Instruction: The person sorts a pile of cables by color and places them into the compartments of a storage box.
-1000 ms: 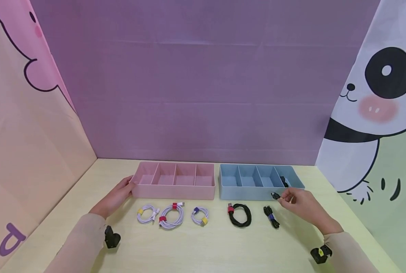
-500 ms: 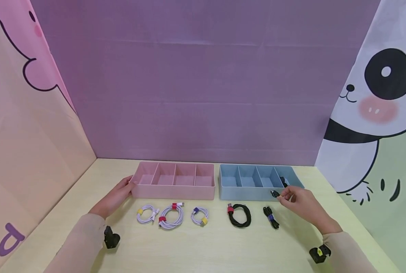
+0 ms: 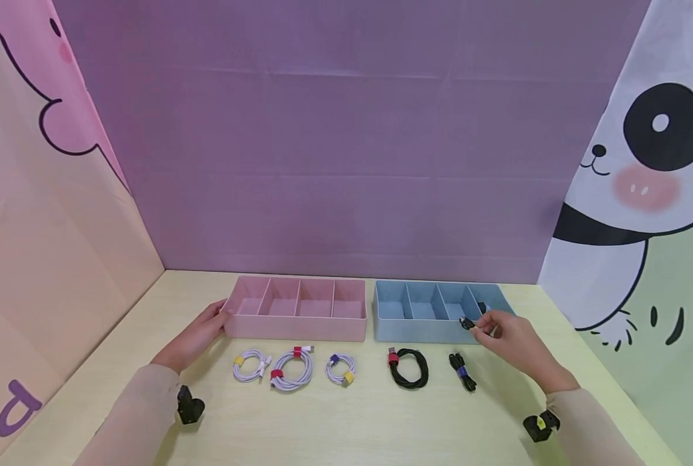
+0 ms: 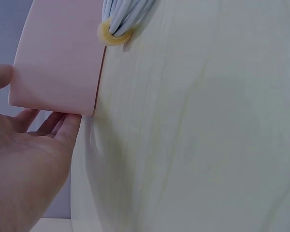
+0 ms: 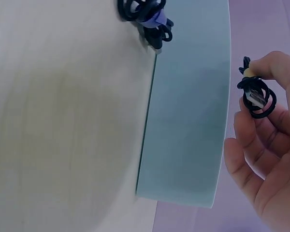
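A screened-off tabletop booth, much like a small recording corner, is seen; whether it is housed in a home, an office or a studio cannot be told. The pale wood-grain table (image 3: 335,430) is closed in at the back by a creased purple sheet (image 3: 346,129) and at the sides by a pinkish left panel (image 3: 43,246) and a pale right panel (image 3: 673,291), both printed with large cartoon figures. A staged setting is also suggested by the black wrist-worn cameras (image 3: 191,405) and by tied cables (image 3: 308,372), neatly lined up before a pink tray (image 3: 296,329) and a blue tray (image 3: 419,331).
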`<move>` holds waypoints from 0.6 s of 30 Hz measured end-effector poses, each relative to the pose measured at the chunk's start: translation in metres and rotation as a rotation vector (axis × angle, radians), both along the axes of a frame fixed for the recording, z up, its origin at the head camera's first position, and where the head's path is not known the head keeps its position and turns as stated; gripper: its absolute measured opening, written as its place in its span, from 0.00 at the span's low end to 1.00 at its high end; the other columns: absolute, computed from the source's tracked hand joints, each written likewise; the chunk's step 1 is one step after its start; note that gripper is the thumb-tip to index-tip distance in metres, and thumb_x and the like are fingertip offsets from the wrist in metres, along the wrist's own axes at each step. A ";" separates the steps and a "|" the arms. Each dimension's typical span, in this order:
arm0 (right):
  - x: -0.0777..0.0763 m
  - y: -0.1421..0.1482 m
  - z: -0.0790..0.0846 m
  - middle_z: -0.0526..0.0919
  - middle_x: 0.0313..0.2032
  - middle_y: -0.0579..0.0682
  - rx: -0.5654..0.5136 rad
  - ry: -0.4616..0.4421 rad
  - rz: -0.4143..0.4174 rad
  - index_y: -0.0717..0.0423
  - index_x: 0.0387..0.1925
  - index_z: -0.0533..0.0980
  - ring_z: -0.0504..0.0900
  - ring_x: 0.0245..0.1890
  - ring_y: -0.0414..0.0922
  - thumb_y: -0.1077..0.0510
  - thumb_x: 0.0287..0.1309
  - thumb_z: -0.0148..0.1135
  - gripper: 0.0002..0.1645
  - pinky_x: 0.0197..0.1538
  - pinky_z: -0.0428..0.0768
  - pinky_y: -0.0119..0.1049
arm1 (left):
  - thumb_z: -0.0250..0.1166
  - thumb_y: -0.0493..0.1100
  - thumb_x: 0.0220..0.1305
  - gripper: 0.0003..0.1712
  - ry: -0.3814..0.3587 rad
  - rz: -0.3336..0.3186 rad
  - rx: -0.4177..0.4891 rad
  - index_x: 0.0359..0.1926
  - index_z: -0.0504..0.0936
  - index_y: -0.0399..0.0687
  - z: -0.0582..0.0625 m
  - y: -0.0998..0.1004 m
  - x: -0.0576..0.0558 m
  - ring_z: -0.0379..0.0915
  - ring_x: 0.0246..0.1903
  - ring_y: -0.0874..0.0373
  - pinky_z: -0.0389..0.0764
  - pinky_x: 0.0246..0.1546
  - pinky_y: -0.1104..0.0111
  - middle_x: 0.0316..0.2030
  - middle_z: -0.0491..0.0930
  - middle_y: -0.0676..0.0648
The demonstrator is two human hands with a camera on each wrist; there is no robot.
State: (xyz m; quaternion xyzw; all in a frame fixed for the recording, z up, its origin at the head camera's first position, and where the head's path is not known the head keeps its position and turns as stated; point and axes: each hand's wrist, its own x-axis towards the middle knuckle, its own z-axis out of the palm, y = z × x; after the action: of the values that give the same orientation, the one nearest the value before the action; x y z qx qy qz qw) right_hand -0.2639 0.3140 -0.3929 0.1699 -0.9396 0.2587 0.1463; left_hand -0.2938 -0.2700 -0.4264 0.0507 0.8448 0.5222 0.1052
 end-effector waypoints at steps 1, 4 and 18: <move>-0.001 -0.001 0.001 0.78 0.27 0.40 0.001 0.004 -0.001 0.52 0.33 0.80 0.72 0.25 0.38 0.56 0.62 0.69 0.06 0.26 0.74 0.33 | 0.42 0.62 0.79 0.45 0.003 -0.001 0.004 0.79 0.37 0.40 0.000 0.000 0.000 0.39 0.75 0.35 0.44 0.71 0.37 0.77 0.41 0.33; -0.003 -0.002 0.002 0.78 0.28 0.40 0.003 0.015 0.000 0.52 0.33 0.80 0.73 0.25 0.38 0.56 0.62 0.69 0.06 0.26 0.74 0.33 | 0.42 0.61 0.79 0.44 0.009 -0.004 0.012 0.79 0.37 0.39 0.000 0.000 0.000 0.39 0.75 0.35 0.44 0.72 0.39 0.77 0.41 0.33; -0.014 -0.007 0.006 0.81 0.28 0.43 -0.013 0.048 -0.043 0.54 0.32 0.80 0.74 0.27 0.40 0.56 0.61 0.69 0.06 0.30 0.76 0.35 | 0.42 0.59 0.80 0.43 0.011 -0.005 0.017 0.79 0.37 0.38 0.001 0.000 -0.001 0.39 0.75 0.35 0.44 0.72 0.39 0.77 0.41 0.33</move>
State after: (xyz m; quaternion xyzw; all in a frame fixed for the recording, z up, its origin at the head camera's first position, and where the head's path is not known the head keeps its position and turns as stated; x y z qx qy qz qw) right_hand -0.2777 0.3069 -0.3869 0.1549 -0.9375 0.2573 0.1755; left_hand -0.2943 -0.2699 -0.4259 0.0564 0.8408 0.5287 0.1016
